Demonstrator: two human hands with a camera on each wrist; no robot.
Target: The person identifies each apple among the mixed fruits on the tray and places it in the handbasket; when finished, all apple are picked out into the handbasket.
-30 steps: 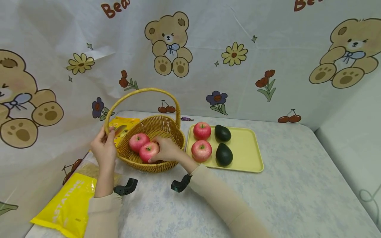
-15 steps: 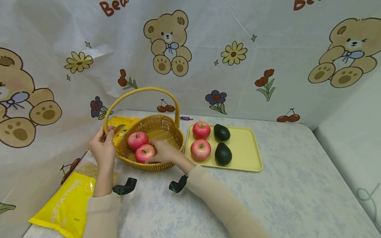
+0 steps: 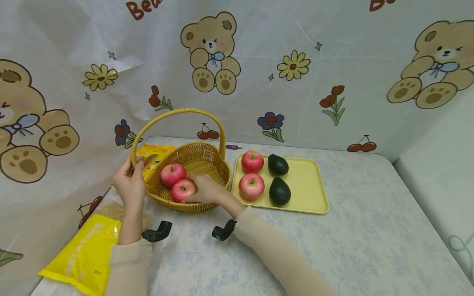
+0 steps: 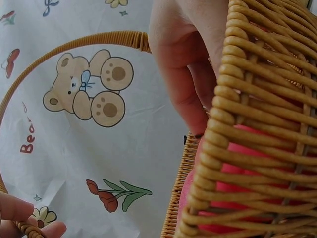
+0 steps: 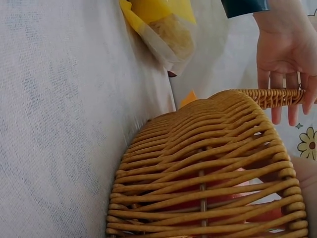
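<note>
My left hand [image 3: 130, 183] grips the left side of the handle of a woven basket [image 3: 207, 158], its fingers curled round it in the right wrist view. Inside the basket, two red apples lie side by side at the left. My right hand [image 3: 207, 190] reaches in over the front rim and holds the front apple [image 3: 183, 190], thumb at its near side. The rear apple [image 3: 173, 175] touches it. In the left wrist view, the basket's wall [image 4: 267, 109] hides most of the apples and the right fingertips.
Right of the basket, a yellow tray [image 3: 307, 185] carries two apples [image 3: 252, 186] and two avocados [image 3: 279, 191]. A yellow pasta bag [image 3: 87, 250] lies by the left forearm. Another yellow packet [image 3: 159, 152] lies behind the basket. A patterned curtain [image 3: 255, 49] stands behind.
The right hand and the front apple have shifted slightly left, and the apple now rests against the rear one in the basket. The left hand keeps its place on the handle.
</note>
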